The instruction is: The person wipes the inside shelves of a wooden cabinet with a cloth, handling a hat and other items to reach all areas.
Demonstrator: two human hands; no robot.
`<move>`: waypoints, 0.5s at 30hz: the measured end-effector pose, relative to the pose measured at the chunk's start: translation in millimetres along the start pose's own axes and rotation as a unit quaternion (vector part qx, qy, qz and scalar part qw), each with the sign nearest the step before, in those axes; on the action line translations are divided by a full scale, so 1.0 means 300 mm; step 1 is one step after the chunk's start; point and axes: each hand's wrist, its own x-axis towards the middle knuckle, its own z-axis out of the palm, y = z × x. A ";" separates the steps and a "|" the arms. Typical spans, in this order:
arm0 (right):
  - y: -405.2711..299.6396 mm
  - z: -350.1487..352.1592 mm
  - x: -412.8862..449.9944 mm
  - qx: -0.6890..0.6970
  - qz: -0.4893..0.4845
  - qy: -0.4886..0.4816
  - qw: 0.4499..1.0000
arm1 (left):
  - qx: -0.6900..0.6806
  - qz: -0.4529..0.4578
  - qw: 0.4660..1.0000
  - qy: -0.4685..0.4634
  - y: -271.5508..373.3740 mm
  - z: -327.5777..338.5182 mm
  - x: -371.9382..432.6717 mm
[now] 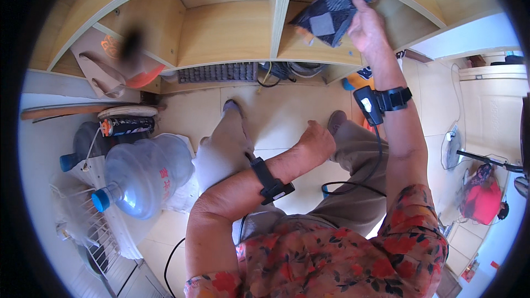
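Observation:
My right hand (366, 27) reaches into the right compartment of a pale wooden shelf unit (282, 16) and grips a dark patchwork cloth (327, 14) with lighter grey squares, thumb on top. A bit of orange and white material (305, 35) shows under the cloth's lower left edge. My left hand (316, 142) hangs above the floor between my knees, with its fingers curled; nothing can be seen in it. Black devices with cables are strapped around both forearms.
Clear plastic water bottles (145, 174) with blue caps lie at the left, beside a spray can (128, 126). Under the shelf are an abacus (217, 72) and coiled black cables (281, 72). A paper bag (99, 66) occupies the lower left compartment. Another person (482, 198) is at the far right.

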 end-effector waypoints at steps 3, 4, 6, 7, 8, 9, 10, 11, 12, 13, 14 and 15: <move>-0.091 -0.065 -0.028 -0.038 -0.139 0.063 0.988 | 0.000 0.011 1.000 0.006 0.003 0.002 -0.001; -0.117 -0.049 -0.052 -0.041 -0.210 0.056 0.975 | 0.009 0.010 1.000 0.018 0.004 0.002 -0.003; -0.147 -0.016 -0.103 -0.115 -0.259 0.051 0.958 | 0.010 0.009 1.000 0.026 0.012 0.006 0.003; -0.158 -0.011 -0.115 -0.186 -0.308 0.048 0.932 | 0.013 0.010 0.999 0.032 0.017 0.007 0.010; -0.157 -0.078 -0.019 -0.356 -0.371 0.073 0.855 | 0.012 0.009 0.999 0.034 0.022 0.006 0.019; -0.120 -0.077 -0.008 -0.355 -0.367 0.070 0.857 | 0.002 0.012 1.000 0.013 0.024 0.006 0.023; -0.074 -0.058 -0.001 -0.516 -0.401 0.053 0.755 | -0.007 0.015 1.000 -0.012 0.024 0.009 0.022; -0.032 -0.049 0.007 -0.657 -0.420 0.032 0.625 | -0.007 0.012 1.000 -0.018 0.024 0.014 0.020; 0.026 -0.096 0.062 -0.694 -0.395 -0.034 0.601 | -0.013 0.015 0.999 -0.025 0.032 0.015 0.029; 0.097 -0.171 0.131 -0.728 -0.367 -0.097 0.571 | -0.021 0.023 0.999 -0.029 0.042 0.012 0.045; 0.194 -0.217 0.177 -0.752 -0.240 -0.186 0.586 | -0.018 0.024 0.999 -0.033 0.042 0.011 0.044; 0.262 -0.244 0.205 -0.759 -0.107 -0.269 0.583 | -0.011 0.022 0.999 -0.023 0.044 0.005 0.045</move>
